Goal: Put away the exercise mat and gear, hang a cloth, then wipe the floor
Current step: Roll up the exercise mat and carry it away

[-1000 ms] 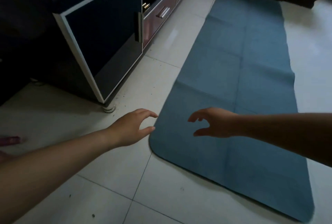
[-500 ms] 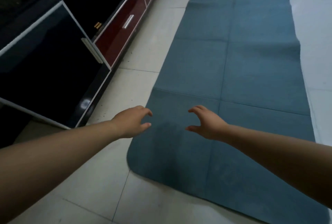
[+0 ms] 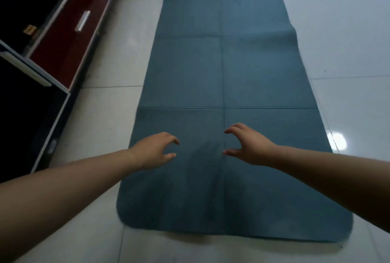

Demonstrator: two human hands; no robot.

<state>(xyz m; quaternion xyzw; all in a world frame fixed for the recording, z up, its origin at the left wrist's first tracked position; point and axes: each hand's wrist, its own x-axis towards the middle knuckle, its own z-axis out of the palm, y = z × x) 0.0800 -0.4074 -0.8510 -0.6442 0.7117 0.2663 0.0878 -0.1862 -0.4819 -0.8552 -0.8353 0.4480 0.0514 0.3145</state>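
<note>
Here, in the head view, a long blue-green exercise mat (image 3: 228, 72) lies flat on the white tiled floor (image 3: 348, 41). It starts low in the picture, near the person, and runs away to the top edge, where it goes out of sight. Its two near corners are round. Thin fold lines cross the mat, and one line runs down its middle. Far up, its right edge has a small bump.

Both bare arms reach out over the near end of the mat. The left hand (image 3: 155, 149) is over the left part of the mat. The right hand (image 3: 248, 145) is just right of the middle line. The hands are near each other with a gap between them. On each hand the fingers are bent and held apart from the thumb, like a claw, and they hold nothing. I cannot tell if the fingertips touch the mat. A dark shadow lies on the mat between the hands.

On the left a dark cabinet (image 3: 31, 115) stands on the floor. It is beside the mat, with a strip of tiles between them. It has dark red drawers (image 3: 69, 36), and one has a silver handle (image 3: 82, 21). A small gold thing (image 3: 30, 29) shows in the dark part beside the drawers. A bright spot of light (image 3: 337, 141) shines on the floor just right of the mat.
</note>
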